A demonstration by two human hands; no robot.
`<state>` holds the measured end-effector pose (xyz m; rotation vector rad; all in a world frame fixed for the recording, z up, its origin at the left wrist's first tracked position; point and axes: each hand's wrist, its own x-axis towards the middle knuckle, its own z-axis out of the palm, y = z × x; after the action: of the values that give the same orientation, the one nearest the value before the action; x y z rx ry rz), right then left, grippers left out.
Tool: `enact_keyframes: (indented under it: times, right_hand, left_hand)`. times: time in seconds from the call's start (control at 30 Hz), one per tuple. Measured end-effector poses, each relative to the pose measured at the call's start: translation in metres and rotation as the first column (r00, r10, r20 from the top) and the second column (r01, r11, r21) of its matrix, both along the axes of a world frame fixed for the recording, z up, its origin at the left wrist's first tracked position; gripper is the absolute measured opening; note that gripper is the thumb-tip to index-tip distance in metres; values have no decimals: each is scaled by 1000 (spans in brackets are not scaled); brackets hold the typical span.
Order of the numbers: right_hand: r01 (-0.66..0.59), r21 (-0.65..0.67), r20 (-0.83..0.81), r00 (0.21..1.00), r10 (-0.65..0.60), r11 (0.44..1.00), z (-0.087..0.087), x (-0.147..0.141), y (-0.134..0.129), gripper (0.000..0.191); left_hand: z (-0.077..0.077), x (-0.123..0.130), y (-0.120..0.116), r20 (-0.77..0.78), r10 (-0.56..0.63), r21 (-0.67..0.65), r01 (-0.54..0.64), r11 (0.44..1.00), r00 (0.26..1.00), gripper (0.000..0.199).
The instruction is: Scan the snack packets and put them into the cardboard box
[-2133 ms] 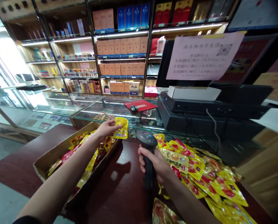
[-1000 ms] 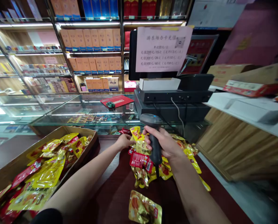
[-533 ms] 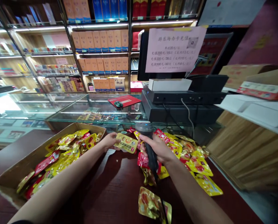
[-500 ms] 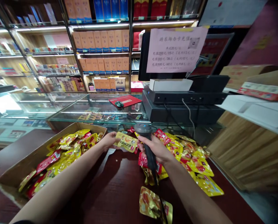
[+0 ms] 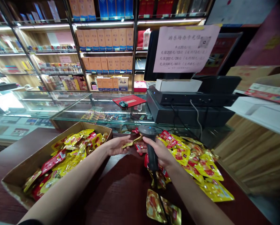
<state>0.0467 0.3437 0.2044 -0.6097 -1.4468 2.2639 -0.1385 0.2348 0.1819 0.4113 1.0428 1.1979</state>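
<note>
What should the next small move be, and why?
Probably a slight turn of the yellow-gold pouch by the left hand to face the barcode scanner: the pouch shows nearly edge-on beside it, and the right hand holds the scanner by its handle.

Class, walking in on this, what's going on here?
A person's right hand holds a black handheld scanner. The left hand touches a thin yellow packet, seen nearly edge-on; the exact grip is unclear. An open cardboard box of packets sits to the left, and a loose pile of packets lies to the right on the dark table.
</note>
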Motion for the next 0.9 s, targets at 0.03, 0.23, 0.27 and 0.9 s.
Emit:
enact_keyframes:
  times: [0.03,0.23,0.27,0.9]
  right_hand:
    - [9,-19,-28,1000,-9,1000,1,0,0,29]
    - [67,-78,-78,994,-73,995,0,-2,-1,23]
    - [52,-65,-65,996,-56,997,0,-2,-2,24]
    - [-205,156,316,937,148,966,-40,-2,-61,36]
  left_hand:
    - [1,0,-2,-20,-33,26,33,999,999,29]
    - [-7,9,-4,-413,-94,65,132,989,906,41]
    - [-10,10,-3,-468,-77,76,126,989,881,40]
    - [-19,-21,5,-404,349,31,-368,929,846,37]
